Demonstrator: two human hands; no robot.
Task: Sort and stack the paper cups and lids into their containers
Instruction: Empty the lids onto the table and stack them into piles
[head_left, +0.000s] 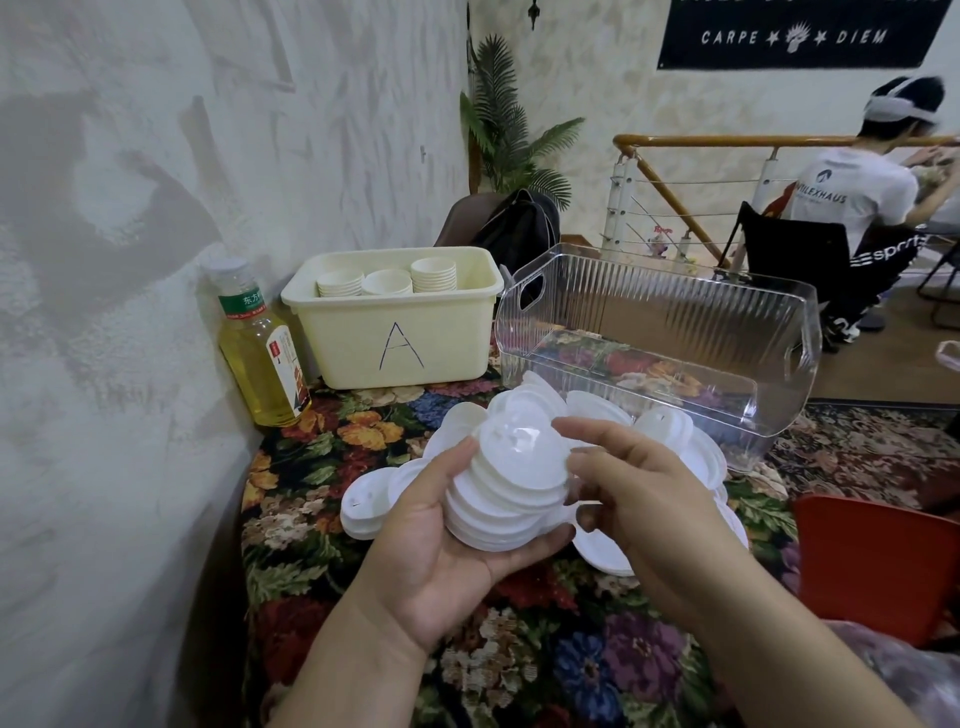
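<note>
**A:** What writing can you read?

**B:** The cream tub (395, 332) has a hand-drawn "A" on its front. A dark banner (795, 32) on the wall far behind the tub says "CARPE DIEM". The tea bottle (258, 343) just left of the tub has a green label with characters too small for me to read. A seated person (857, 208) well behind and right of the tub wears a shirt whose lettering is blurred and trousers reading "sport".

**A:** And the hands?

**B:** The left hand (441, 540) cups a tilted stack of white lids (506, 488) in front of the tub, fingers curled under it. The right hand (639, 483) pinches the stack's right edge, thumb on top.

**A:** Where are the cups?

**B:** Paper cups (387, 280) stand in three nested stacks inside the tub.

**A:** What crowds the space?

**B:** A clear ribbed bin (675, 332) lies on its side just right of the tub, opening facing forward. Loose lids (675, 431) are heaped between the hands and that bin, more (369, 506) left of the stack. The wall presses close left of the tub; the floral tablecloth (332, 457) shows bare in front.
</note>
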